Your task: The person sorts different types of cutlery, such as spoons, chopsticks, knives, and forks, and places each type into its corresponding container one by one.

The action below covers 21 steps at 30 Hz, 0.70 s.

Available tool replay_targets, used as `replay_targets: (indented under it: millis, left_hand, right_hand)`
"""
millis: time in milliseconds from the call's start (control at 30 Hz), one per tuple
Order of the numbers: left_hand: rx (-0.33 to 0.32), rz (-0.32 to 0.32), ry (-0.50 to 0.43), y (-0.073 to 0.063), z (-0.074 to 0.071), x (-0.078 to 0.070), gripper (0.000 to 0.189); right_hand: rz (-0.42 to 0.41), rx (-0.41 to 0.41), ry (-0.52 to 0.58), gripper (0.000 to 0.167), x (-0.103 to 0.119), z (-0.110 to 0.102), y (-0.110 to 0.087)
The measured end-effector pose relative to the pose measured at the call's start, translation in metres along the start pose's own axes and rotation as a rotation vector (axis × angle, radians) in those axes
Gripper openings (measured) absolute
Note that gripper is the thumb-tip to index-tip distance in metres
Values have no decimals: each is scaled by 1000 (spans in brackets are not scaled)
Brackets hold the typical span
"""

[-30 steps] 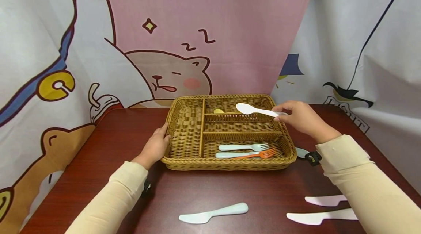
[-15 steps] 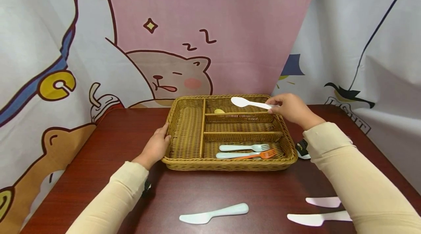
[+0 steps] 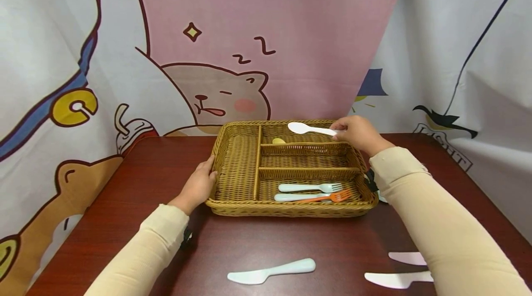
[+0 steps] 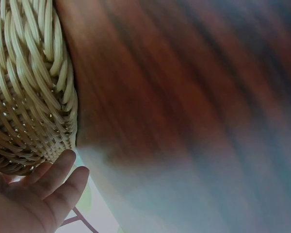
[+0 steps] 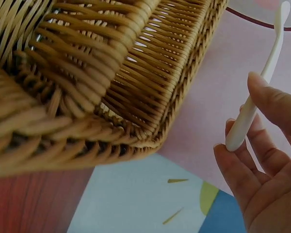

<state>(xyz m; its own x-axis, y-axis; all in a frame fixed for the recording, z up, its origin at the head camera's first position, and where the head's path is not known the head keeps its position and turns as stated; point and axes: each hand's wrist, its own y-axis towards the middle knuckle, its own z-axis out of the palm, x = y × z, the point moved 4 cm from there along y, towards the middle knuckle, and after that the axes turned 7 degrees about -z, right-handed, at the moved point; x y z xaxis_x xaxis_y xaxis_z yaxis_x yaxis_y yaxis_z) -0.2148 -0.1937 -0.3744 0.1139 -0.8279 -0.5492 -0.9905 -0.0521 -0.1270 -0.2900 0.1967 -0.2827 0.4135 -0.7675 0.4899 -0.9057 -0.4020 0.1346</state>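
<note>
My right hand pinches a white plastic spoon by its handle end, between thumb and fingertips. The spoon hangs over the back right compartment, its bowl pointing left; in the right wrist view its handle slants up beyond the basket. Against the left side of the wicker basket rests my left hand, with its fingers fairly straight at the outer wall. A yellow utensil tip shows in the back compartment. The front compartment holds a pale fork, an orange fork and another pale handle.
A pale green knife lies on the dark red table before the basket. Two pinkish-white knives lie at the front right, partly under the right sleeve. A pale utensil peeks out right of the basket. A cartoon curtain hangs behind.
My right hand has carried the spoon left and toward the back, from over the divider to over the back compartment. The left hand keeps its place at the basket.
</note>
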Motion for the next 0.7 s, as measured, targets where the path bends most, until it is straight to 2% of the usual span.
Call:
replay_targets:
  millis: [400,700]
  left_hand:
    - [-2,0,-9,0,0,0,57]
    - [-3,0,-18,-1,0,0,57]
  right_hand:
    - [41,-18,-27,27,-5,15,15]
    - [62,0,-76,26,-6,27,23]
